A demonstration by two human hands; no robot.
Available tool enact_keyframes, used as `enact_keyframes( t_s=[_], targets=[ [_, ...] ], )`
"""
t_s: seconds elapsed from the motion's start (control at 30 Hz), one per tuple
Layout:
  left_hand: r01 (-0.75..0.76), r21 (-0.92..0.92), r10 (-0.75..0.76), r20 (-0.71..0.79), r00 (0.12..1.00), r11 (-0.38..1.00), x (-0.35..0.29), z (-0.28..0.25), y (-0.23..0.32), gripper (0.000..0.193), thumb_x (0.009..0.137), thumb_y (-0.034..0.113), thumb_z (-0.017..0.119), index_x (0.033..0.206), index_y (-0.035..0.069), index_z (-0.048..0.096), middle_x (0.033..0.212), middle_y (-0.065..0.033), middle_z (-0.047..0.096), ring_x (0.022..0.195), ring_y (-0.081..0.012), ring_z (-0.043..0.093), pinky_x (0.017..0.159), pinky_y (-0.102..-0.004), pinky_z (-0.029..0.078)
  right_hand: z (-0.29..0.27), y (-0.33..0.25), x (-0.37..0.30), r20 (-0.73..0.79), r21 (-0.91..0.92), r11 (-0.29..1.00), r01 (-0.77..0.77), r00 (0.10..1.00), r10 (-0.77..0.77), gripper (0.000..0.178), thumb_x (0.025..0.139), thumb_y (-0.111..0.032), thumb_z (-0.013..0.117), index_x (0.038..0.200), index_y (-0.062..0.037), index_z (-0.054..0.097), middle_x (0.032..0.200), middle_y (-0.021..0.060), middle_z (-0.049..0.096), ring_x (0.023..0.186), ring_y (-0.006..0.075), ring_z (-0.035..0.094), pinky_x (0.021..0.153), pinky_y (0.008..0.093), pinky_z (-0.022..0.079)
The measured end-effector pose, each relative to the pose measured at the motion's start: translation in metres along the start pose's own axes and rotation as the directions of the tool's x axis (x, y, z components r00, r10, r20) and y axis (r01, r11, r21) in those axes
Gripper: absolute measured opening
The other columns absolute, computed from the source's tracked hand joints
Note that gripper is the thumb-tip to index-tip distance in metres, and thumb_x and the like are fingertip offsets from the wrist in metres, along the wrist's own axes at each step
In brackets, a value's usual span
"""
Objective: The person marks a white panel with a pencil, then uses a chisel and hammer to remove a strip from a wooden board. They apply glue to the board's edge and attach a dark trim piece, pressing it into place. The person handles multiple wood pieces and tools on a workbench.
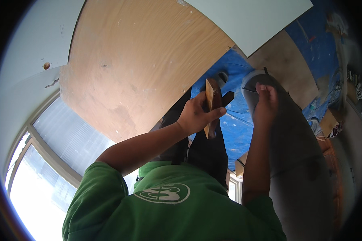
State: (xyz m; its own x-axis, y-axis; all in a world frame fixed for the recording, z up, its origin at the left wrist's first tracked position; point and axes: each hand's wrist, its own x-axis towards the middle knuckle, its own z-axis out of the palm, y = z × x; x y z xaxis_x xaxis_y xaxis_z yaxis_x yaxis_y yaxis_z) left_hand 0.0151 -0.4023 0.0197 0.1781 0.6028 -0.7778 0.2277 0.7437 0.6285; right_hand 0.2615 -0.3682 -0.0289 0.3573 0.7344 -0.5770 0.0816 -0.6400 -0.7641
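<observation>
In my left hand (195,114) is a wooden hand plane (212,100), a narrow brown block held upright in front of my legs. Its dark crosspiece (228,99) juts out on the right. My fingers wrap round the far side and the thumb crosses the near side. My right hand (266,100) is raised to the right, apart from the plane, with thumb and fingertips pinched together. Whatever is between them is too small to make out. A thin dark strip (265,70) shows just beyond those fingertips.
A large wood-faced panel (149,52) spreads at the left and ahead, with a white board (249,24) beyond it. Blue sheeting (237,124) covers the floor. Close on the right stands a big grey rounded shape (297,152). A cardboard box (330,122) lies farther right.
</observation>
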Motion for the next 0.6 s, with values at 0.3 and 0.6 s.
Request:
enact_keyframes(
  t_s=[0.3, 0.6],
  targets=[
    [0.001, -0.02, -0.001, -0.008, 1.0, 1.0, -0.016, -0.01, -0.027, 0.064, 0.085, 0.054, 0.085, 0.112, 0.0, 0.063, 0.094, -0.0155, 0.075, 0.089, -0.0247, 0.076, 0.082, -0.0374, 0.059, 0.062, -0.055, 0.036, 0.223, -0.498, 0.599, 0.627, 0.76, -0.61, 0.019, 0.099, -0.02, 0.075, 0.103, -0.0013, 0.072, 0.094, 0.0115, 0.073, 0.092, 0.0206, 0.07, 0.088, 0.0346, 0.055],
    [0.009, -0.049, -0.007, 0.026, 1.0, 0.999, -0.025, -0.024, -0.028, 0.062, 0.086, 0.05, 0.085, 0.114, 0.0, 0.062, 0.096, -0.0159, 0.075, 0.09, -0.024, 0.075, 0.084, -0.0375, 0.058, 0.043, -0.03, 0.013, 0.25, -0.499, 0.855, 0.14, 0.968, -0.012, 0.021, 0.102, -0.022, 0.071, 0.109, -0.0025, 0.07, 0.096, 0.0088, 0.071, 0.087, 0.0191, 0.068, 0.079, 0.0345, 0.053]
  ],
)
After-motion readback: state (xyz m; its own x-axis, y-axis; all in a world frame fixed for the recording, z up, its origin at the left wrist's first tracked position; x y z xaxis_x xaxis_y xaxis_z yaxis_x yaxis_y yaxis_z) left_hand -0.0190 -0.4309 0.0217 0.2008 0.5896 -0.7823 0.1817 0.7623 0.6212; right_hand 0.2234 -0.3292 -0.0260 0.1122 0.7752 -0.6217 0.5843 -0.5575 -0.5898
